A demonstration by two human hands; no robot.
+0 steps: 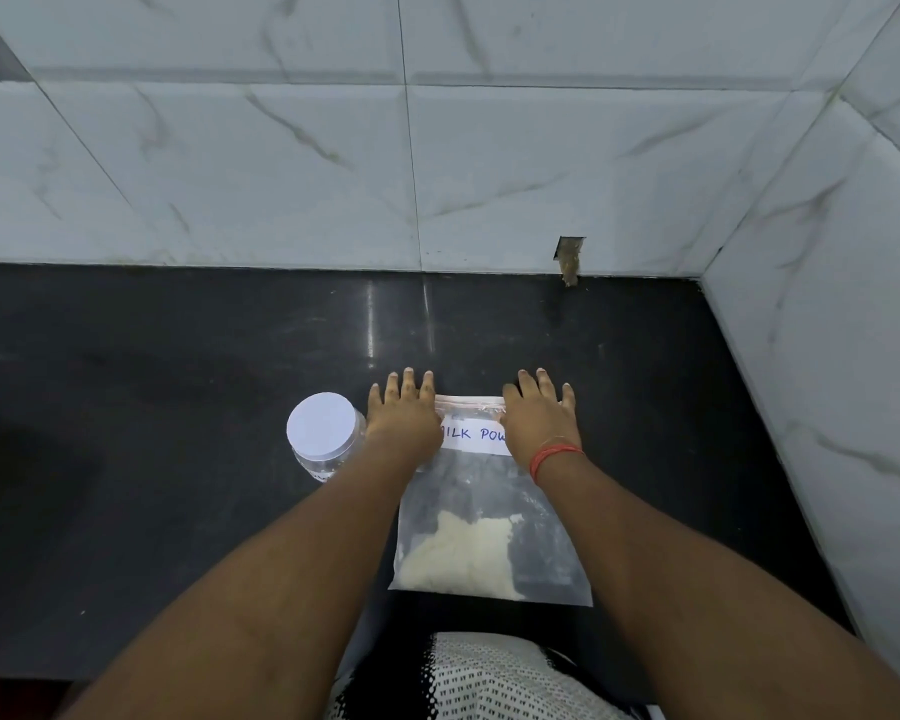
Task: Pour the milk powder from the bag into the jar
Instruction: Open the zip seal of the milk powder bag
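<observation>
A clear zip bag (489, 511) lies flat on the black counter, its zip strip at the far end and a white label reading "MILK POW" below it. Pale milk powder (468, 558) is heaped in the bag's near half. My left hand (404, 415) rests flat on the bag's far left corner, fingers spread. My right hand (539, 418) lies flat on the far right corner, with a red thread around the wrist. A clear plastic jar (323, 433) with a white lid on it stands upright just left of my left hand.
The black counter (178, 407) runs left and back to a white marble-tiled wall (437, 174). Another tiled wall (827, 407) closes the right side. A small chipped hole (570, 259) sits in the back wall's base.
</observation>
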